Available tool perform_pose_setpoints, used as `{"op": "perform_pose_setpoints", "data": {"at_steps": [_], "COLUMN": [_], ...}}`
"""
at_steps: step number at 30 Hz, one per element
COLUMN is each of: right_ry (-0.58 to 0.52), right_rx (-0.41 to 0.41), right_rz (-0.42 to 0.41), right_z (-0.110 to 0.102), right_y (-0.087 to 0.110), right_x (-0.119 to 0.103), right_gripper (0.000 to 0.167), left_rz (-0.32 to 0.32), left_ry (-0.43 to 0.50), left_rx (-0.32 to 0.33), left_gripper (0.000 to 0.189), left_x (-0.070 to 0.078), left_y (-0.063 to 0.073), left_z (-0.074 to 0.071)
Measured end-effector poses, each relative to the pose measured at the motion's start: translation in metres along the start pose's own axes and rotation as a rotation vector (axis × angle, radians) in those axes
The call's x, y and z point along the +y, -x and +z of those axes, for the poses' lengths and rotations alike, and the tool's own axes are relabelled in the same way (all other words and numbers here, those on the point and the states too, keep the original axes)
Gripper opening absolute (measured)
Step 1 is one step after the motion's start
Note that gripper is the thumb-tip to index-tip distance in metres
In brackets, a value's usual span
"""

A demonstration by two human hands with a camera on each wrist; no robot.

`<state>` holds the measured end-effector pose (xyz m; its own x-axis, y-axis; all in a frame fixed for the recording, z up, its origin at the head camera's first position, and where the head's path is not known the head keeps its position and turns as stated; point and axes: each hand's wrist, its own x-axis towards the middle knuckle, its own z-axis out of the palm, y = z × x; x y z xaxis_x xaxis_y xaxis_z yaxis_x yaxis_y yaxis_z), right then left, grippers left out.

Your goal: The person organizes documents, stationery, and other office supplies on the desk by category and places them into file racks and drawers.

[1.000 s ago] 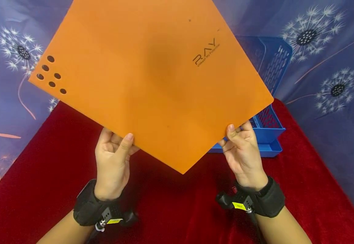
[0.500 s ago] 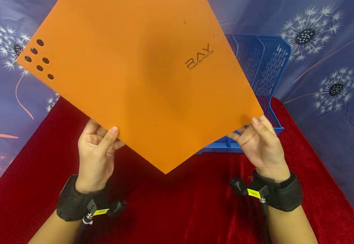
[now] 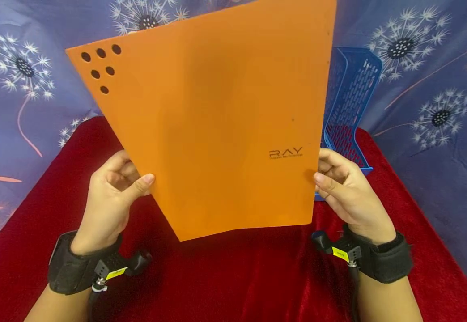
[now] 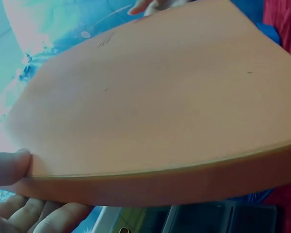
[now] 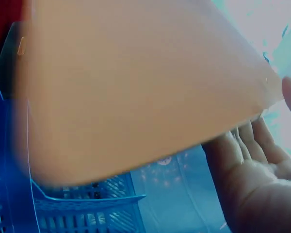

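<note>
Both hands hold up a large, flat orange folder (image 3: 225, 134) with dark "RAY" lettering at its lower right and a cluster of dark round holes in its upper left corner. My left hand (image 3: 106, 197) grips the slanted left edge, thumb on the front and fingers behind. At the right edge, my right hand (image 3: 350, 192) pinches the folder the same way, thumb beside the lettering. From the left wrist, the folder's broad face (image 4: 160, 107) and a darker orange strip (image 4: 150, 189) below it show. Fingers behind the folder are partly hidden in the head view.
Behind the folder on the right stands a blue perforated plastic file rack (image 3: 352, 103), largely covered by it. A dark red cloth (image 3: 233, 286) covers the table. Blue fabric with dandelion prints (image 3: 440, 118) hangs at the back and sides.
The folder has turned clockwise, from a diamond position until its lettering is about level. My left hand has moved left; my right hand has moved right and now holds the right edge.
</note>
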<state>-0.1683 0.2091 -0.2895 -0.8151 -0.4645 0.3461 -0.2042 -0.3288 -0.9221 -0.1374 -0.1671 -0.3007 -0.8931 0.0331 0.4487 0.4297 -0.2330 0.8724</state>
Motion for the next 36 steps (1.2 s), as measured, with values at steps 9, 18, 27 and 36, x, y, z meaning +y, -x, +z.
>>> {"op": "perform_pose_setpoints", "data": {"at_steps": [9, 18, 27, 36], "right_ry": [0.093, 0.083, -0.005, 0.040], "right_rx": [0.101, 0.230, 0.262, 0.221], "right_rz": [-0.109, -0.169, -0.150, -0.144], "right_z": [0.019, 0.023, 0.024, 0.019], "right_y": [-0.004, -0.010, -0.014, -0.015], "right_x": [0.005, 0.015, 0.015, 0.014], "right_gripper": [0.033, 0.029, 0.024, 0.028], "left_rz": [-0.020, 0.027, -0.006, -0.067], "left_ry": [-0.300, -0.349, -0.358, -0.371], "left_rx": [-0.012, -0.059, -0.095, -0.170], "left_gripper": [0.036, 0.041, 0.043, 0.043], "left_x": [0.001, 0.000, 0.012, 0.030], "left_y": [0.003, 0.001, 0.002, 0.002], "left_z": [0.002, 0.004, 0.001, 0.005]}}
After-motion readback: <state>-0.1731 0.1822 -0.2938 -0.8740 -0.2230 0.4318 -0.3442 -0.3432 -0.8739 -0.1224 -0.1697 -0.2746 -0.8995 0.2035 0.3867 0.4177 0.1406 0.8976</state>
